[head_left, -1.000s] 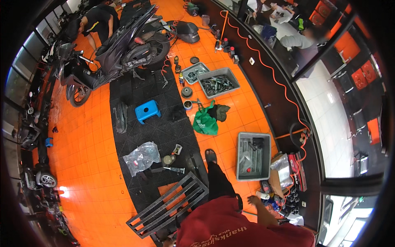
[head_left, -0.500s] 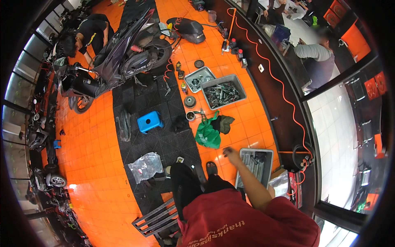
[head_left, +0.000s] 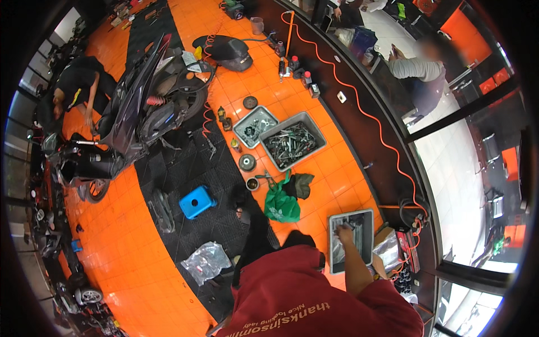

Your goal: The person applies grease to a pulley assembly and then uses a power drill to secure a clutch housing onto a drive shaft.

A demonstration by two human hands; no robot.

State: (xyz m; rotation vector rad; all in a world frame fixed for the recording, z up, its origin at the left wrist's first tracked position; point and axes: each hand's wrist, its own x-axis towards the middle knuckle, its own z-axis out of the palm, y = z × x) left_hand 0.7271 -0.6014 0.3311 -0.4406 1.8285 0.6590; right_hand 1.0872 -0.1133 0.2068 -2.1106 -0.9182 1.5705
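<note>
Left hand hidden under red shirt [head_left: 314,297]. Right hand [head_left: 343,231] in grey tray [head_left: 368,216], grip unclear. Tray contents too small to identify. Shirt cut off at bottom edge.

Bright, even workshop light through a heavy fisheye.

I see my right hand [head_left: 343,230] sharp and well lit, with soft, short shadows around it. Beyond and to its right, daylight glares white off the pale floor [head_left: 449,163] behind glass. Straight edges bow toward the black rim; far corners darken and smear.
</note>
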